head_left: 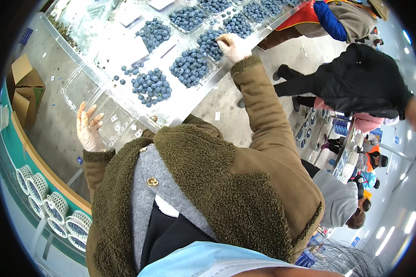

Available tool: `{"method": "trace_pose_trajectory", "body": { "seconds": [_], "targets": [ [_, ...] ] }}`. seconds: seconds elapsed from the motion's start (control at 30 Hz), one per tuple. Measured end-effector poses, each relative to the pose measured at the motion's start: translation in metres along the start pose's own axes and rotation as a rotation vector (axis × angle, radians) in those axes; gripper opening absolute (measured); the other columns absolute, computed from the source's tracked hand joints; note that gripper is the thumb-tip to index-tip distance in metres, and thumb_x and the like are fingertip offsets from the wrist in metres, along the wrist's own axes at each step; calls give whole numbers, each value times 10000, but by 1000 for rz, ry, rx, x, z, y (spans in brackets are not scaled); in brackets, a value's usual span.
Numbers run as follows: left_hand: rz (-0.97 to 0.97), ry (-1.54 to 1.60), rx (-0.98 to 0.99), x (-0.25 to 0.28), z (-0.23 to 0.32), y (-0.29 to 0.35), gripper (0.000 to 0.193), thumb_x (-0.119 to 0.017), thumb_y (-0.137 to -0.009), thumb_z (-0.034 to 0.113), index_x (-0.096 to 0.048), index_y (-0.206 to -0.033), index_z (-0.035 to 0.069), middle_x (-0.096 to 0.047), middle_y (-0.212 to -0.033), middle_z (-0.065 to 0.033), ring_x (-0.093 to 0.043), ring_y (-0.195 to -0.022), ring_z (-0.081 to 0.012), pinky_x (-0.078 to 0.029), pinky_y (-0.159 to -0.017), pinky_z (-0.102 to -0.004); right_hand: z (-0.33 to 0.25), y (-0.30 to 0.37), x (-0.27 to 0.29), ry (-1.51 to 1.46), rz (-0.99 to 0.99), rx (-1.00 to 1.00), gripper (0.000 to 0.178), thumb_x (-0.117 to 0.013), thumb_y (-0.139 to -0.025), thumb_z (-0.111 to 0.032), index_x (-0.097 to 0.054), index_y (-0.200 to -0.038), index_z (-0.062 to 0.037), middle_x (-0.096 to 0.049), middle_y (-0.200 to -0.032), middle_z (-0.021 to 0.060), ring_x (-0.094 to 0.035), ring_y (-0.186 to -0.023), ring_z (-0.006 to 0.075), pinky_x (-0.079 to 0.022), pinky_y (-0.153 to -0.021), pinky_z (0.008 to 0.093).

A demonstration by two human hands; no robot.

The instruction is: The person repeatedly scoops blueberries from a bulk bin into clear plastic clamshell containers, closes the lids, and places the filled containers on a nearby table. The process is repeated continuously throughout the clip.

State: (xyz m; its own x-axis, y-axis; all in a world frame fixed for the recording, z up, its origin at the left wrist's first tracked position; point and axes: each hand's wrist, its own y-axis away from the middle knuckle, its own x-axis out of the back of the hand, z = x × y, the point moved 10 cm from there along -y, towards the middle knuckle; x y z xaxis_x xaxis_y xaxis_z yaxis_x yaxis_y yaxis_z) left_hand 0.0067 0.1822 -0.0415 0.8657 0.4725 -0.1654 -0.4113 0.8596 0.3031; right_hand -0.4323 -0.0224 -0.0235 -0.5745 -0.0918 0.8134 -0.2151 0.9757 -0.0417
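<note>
My right hand, in a thin pale glove, reaches over the lit white table. Its fingers are pinched together at the edge of a clear punnet of blueberries; whatever they hold, if anything, is hidden. Off the table's near left corner, my left hand, also gloved, is raised with its fingers apart. Beside it is a clear plastic clamshell, and I cannot tell if the hand touches it. Between my hands lie a pile of blueberries and a fuller heap of blueberries.
More blueberry punnets stand farther back on the table. An opened cardboard box is on the floor at left. White baskets of berries line a green and wooden counter. People, including one in black, stand at right.
</note>
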Motion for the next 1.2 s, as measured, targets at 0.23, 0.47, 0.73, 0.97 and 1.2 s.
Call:
{"method": "trace_pose_trajectory", "body": {
  "seconds": [0.23,0.47,0.73,0.97,1.2],
  "targets": [
    [3,49,-22,-36,-4,11,439,-495,-885,306,-420,-1245,66,-574,-1044,-105,-592,-748,-142,-431,-571,-188,-39,-72,-24,471,-110,373,272,-533,-779,-115,-600,-1031,-194,-581,-999,85,-567,-918,273,-469,-797,343],
    [101,106,-71,-34,-4,16,436,-487,-886,309,-423,-1244,69,-570,-1050,-107,-588,-761,-149,-427,-583,-194,-47,-81,-58,708,-409,556,246,-488,-816,-136,-554,-1047,-189,-537,-1020,103,-544,-955,277,-441,-820,359],
    [212,91,-102,-19,-5,10,448,-482,-883,317,-420,-1246,62,-563,-1059,-113,-579,-779,-167,-420,-608,-201,-45,-105,-42,399,-355,589,198,-558,-798,-172,-572,-996,-179,-588,-929,55,-562,-859,212,-433,-774,291],
    [251,153,-106,-11,-13,3,401,-508,-880,288,-450,-1206,61,-587,-1011,-130,-596,-721,-176,-434,-564,-212,-53,-109,-33,388,-201,766,183,-605,-792,-177,-574,-972,-173,-567,-912,69,-583,-812,266,-482,-692,329],
    [252,117,-85,-16,-11,3,453,-497,-876,336,-434,-1233,64,-562,-1065,-130,-586,-761,-158,-419,-598,-199,-49,-84,-51,472,-341,756,162,-586,-786,-176,-565,-947,-176,-562,-894,76,-571,-792,279,-474,-700,359]
  ]
}}
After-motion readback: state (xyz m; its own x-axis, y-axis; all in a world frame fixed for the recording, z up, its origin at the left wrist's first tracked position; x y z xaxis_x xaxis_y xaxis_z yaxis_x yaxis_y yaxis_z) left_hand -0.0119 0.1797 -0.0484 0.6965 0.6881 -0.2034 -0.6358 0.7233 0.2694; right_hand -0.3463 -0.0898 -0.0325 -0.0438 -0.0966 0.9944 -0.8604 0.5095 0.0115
